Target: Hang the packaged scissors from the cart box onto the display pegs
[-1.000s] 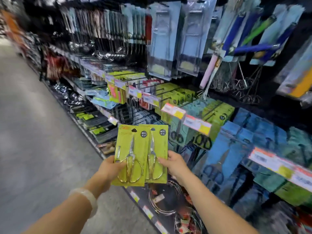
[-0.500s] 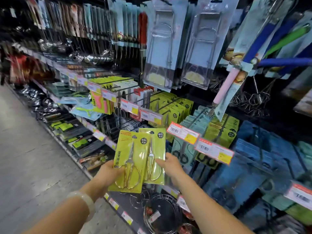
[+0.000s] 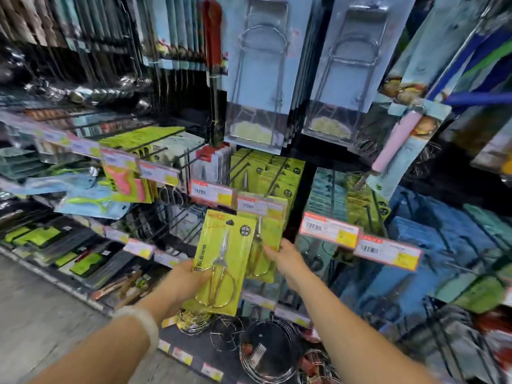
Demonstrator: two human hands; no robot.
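I hold two yellow-green cards, each with gold-handled scissors. My left hand (image 3: pixel 188 278) grips the nearer scissors pack (image 3: pixel 224 259) by its lower left edge. My right hand (image 3: pixel 285 259) pinches the second scissors pack (image 3: pixel 267 245) at its right edge and holds it further in, just under a price tag. Right behind hang rows of matching yellow-green packs on black display pegs (image 3: pixel 266 176). The cart box is out of view.
Price tags (image 3: pixel 329 231) stick out at the peg ends. Blue and teal packs (image 3: pixel 443 239) hang to the right, large blister packs (image 3: pixel 260 79) overhead. Wire racks (image 3: pixel 266 353) lie on the bottom shelf. Grey aisle floor (image 3: pixel 36 322) runs along the left.
Both hands and the view have moved closer to the shelf. The right-hand pack has gone forward and up toward the yellow-green rows, separating from the left-hand pack.
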